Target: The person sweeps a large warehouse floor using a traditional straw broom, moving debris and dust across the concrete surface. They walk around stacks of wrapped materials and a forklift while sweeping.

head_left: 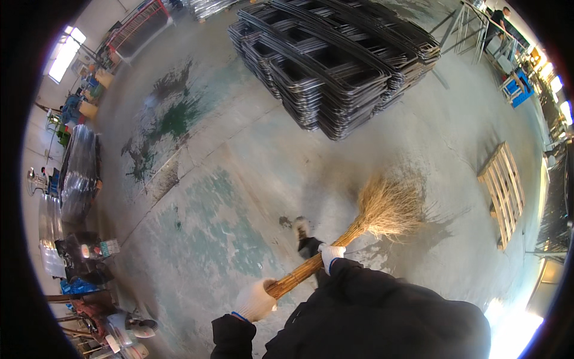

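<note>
A broom (299, 274) with a thick bundled handle slants across in front of me, its straw-coloured twig bristles fanned out over the floor toward the right. My left hand (256, 300), in a white knitted glove, is closed around the handle's near end. Farther up, just below where the bristles spread, my right hand (330, 257) grips the handle, gloved the same way. Both sleeves are black. The bristle tips look slightly blurred. One of my shoes (301, 228) shows on the floor beyond the handle.
A tall stack of black metal frames (335, 66) stands ahead. On the right lies a wooden pallet (504, 192), with a blue crate-like object (519, 88) farther off. Wrapped bundles (79, 173) line the left wall. Another person (496, 27) is at the far right. Dark stains mark the concrete floor (221, 227).
</note>
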Demonstrator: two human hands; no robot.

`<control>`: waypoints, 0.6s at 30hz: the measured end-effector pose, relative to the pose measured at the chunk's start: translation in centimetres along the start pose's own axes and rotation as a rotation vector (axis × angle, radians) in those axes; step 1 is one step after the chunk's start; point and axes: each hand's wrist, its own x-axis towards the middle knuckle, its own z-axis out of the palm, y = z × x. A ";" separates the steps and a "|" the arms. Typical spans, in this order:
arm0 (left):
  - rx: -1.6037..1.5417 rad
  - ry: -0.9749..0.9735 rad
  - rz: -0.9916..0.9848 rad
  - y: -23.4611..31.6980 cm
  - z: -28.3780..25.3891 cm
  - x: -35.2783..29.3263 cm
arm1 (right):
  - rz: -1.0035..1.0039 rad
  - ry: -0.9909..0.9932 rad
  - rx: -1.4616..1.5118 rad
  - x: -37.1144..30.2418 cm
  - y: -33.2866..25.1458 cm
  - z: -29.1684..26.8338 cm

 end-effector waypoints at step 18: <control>-0.539 0.609 -0.022 -21.7 -50.0 -2.8 | -0.260 -0.336 0.258 -19.7 -46.8 60.6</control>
